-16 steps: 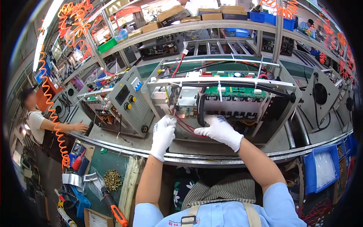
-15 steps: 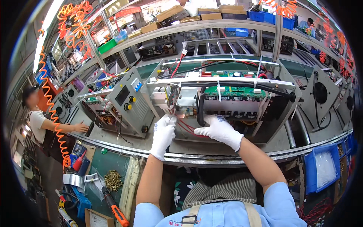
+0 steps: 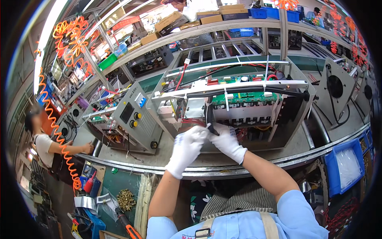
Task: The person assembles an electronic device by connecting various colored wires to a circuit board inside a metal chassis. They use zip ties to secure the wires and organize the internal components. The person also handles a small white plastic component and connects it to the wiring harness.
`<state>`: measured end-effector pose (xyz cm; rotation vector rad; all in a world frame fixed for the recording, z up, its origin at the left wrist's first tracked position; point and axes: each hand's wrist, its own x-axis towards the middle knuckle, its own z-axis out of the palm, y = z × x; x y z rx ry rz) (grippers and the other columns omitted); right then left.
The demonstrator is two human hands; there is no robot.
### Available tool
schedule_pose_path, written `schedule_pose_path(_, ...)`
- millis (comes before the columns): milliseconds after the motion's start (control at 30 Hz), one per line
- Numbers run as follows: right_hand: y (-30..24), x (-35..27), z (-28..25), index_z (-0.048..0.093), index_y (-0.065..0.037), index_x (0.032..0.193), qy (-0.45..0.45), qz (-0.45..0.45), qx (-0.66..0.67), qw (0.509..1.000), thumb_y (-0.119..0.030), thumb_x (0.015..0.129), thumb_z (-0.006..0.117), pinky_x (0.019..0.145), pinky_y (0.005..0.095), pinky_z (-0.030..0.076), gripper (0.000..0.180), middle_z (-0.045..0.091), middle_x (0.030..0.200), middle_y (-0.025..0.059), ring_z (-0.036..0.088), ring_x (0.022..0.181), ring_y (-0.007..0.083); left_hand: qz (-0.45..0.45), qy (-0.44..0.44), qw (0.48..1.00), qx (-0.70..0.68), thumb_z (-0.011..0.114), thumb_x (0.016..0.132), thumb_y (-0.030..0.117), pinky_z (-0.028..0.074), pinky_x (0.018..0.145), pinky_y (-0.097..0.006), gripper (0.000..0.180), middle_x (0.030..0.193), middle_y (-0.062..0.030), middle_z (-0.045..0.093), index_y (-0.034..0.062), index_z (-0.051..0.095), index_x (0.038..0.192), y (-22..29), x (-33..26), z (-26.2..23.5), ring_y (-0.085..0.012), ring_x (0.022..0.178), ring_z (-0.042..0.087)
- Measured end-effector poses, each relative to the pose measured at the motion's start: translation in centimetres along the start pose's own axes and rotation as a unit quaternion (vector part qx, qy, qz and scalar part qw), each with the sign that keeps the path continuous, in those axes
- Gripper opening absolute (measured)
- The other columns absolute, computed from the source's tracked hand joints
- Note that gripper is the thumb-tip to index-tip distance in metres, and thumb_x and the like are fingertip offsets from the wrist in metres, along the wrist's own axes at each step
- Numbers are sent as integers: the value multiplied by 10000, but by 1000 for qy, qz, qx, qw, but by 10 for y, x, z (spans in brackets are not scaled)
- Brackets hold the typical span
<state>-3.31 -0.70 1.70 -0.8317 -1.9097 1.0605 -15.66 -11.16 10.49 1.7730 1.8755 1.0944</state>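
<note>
An open-sided grey machine (image 3: 296, 115) stands before me, showing a green circuit board (image 3: 248, 98) and bundled wires. A thick black cable (image 3: 209, 113) hangs down at its front, its lower part between my hands. My left hand (image 3: 190, 146), in a white glove, is closed, with its fingertips pressed together against the cable; whatever they pinch is hidden. My right hand (image 3: 227, 143), also gloved in white, is closed round the lower part of the cable. Thin red wires (image 3: 193, 121) run behind my left fingers.
A second grey machine (image 3: 135, 119) with yellow knobs stands to the left, and a fan panel (image 3: 335, 87) to the right. Brass fittings (image 3: 126, 200) and an orange-black screwdriver (image 3: 129, 227) lie lower left. A blue bin (image 3: 344, 169) sits right. Another person (image 3: 43, 139) works at far left.
My left hand has moved right, from the wires to the cable beside my right hand. My right fingers, earlier stretched out, have closed on the cable. The view has tilted slightly.
</note>
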Motion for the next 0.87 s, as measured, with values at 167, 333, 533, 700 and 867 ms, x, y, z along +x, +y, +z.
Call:
schedule_pose_path(167, 14, -2, 12, 639, -43, 1143, 21, -95, 81, 992, -253, 888, 658, 826, 338, 491, 330, 692, 1015, 162, 664, 913, 277, 82, 46, 984, 153, 621, 886, 154, 457, 559, -278, 183, 652, -18, 631, 64, 713, 1016, -68, 16, -12, -107, 567, 557)
schedule_pose_path(333, -9, -23, -1, 632, 0, 1116, 34, 15, 162, 986, -253, 939, 607, 786, 327, 520, 310, 702, 935, 150, 685, 835, 243, -91, -80, 977, -175, 605, 866, 94, 441, 562, -261, 195, 662, 8, 628, 60, 711, 1027, -61, 30, 1, -97, 586, 541)
schedule_pose_path(533, -27, -14, -2, 638, 1, 1040, 58, 199, 436, 876, -235, 977, 555, 573, 324, 569, 257, 684, 770, 119, 676, 605, 223, -50, -63, 996, 44, 636, 833, 136, 486, 652, -328, 166, 742, -137, 676, 46, 743, 922, -48, 38, -2, -203, 661, 629)
schedule_pose_path(700, -26, -11, 4, 681, -21, 1015, 101, 206, 484, 844, -192, 933, 634, 529, 293, 533, 196, 626, 670, 36, 618, 545, 160, 13, -52, 992, 114, 636, 820, 215, 512, 764, -403, 224, 849, -153, 698, 111, 738, 991, -25, 38, -5, -321, 819, 665)
schedule_pose_path(867, -15, -16, 31, 700, -42, 1048, 200, 120, 503, 832, -204, 913, 668, 568, 274, 526, 213, 622, 672, 18, 603, 554, 137, 85, 33, 964, 251, 684, 807, 241, 520, 791, -388, 194, 882, -162, 706, 124, 755, 945, -33, 26, -5, -217, 846, 698)
